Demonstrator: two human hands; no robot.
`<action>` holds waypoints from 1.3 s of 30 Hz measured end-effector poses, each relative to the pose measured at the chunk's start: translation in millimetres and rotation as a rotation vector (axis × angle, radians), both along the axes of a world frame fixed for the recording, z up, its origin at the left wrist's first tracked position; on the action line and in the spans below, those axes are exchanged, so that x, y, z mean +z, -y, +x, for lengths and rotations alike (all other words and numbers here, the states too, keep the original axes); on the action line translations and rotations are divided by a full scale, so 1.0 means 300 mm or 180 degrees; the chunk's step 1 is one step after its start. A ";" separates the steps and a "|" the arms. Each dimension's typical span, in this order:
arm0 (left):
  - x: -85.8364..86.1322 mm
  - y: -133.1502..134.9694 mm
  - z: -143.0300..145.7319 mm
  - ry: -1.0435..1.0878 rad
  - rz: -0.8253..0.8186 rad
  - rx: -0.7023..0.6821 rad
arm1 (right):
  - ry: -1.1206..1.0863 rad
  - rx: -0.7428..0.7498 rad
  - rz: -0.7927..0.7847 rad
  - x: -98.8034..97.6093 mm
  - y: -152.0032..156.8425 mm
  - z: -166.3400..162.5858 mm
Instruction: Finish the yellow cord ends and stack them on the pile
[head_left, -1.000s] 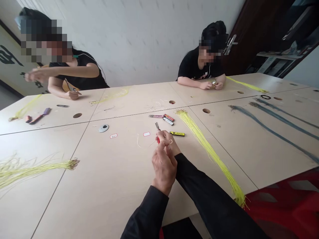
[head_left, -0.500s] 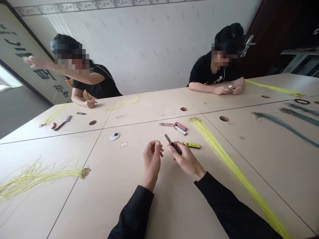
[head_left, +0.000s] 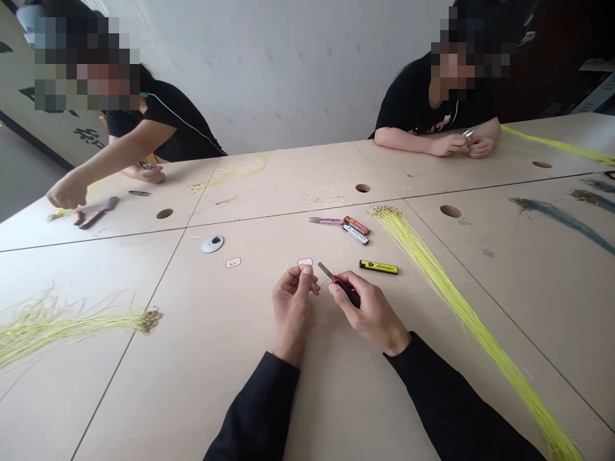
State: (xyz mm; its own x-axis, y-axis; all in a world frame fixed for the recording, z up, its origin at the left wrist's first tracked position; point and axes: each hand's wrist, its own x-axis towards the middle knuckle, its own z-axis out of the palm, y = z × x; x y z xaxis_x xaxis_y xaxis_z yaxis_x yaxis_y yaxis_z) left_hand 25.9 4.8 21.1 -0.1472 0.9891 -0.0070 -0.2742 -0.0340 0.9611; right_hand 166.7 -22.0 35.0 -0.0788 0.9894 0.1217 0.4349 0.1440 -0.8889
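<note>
Room: white wall (head_left: 269, 64) ahead of us, with two co-workers in black tops seated across the tabletop (head_left: 192, 397).

Left hand (head_left: 293, 314): narrow pinch; the fingertips (head_left: 305, 274) close on what looks like a thin pale strand (head_left: 314, 288), though it is too fine to see clearly.

Right hand (head_left: 372, 308): closed firmly around a red-and-black knife (head_left: 346, 289), with the thumb and fingers on the handle and the bare blade pointing up and left.

Working position: we keep both hands just above the middle of the tabletop, with the blade tip near the left fingertips but not visibly touching them. Our grip stays short and close, and the blade points away from the right palm.

Nearby: a small red-edged label (head_left: 304, 262) lies just beyond the left fingertips, and a yellow-and-black box (head_left: 378, 267) lies beyond the right hand.

Further out: pink-handled snips (head_left: 327, 220), two small boxes (head_left: 356, 225), a round white disc (head_left: 212, 244), and a bright yellow cord bundle (head_left: 432, 301) running toward the tabletop's near right edge.

Co-workers: one hand (head_left: 67, 192) reaches toward the far left corner; two other hands (head_left: 456, 146) work together at the far edge.
</note>
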 end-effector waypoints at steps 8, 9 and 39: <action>-0.002 0.003 -0.003 -0.0048 -0.0017 -0.0180 | 0.0153 0.0154 0.0031 0.000 0.001 0.003; -0.001 0.004 -0.004 -0.0053 -0.0020 -0.0194 | 0.0141 0.0159 0.0036 0.000 0.000 0.003; -0.007 -0.004 -0.016 0.0359 -0.0016 -0.0570 | -0.0205 0.0245 -0.0075 -0.013 0.002 -0.006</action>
